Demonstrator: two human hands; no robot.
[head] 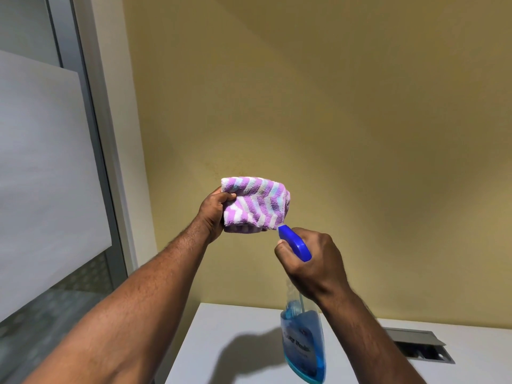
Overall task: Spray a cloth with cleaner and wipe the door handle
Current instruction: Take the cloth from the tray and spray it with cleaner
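Observation:
My left hand (pixel 212 212) grips a folded purple-and-white zigzag cloth (pixel 256 205), held up in front of the yellow wall. My right hand (pixel 314 261) is wrapped around the neck of a spray bottle (pixel 303 336) with blue liquid and a blue trigger head. The nozzle points up and left, almost touching the cloth's lower right corner. The door handle is not in view.
A white table (pixel 227 342) lies below, with a grey cable hatch (pixel 418 345) at the right. A frosted glass panel (pixel 41 176) in a grey metal frame (pixel 91 128) stands at the left. The yellow wall (pixel 332 106) fills the background.

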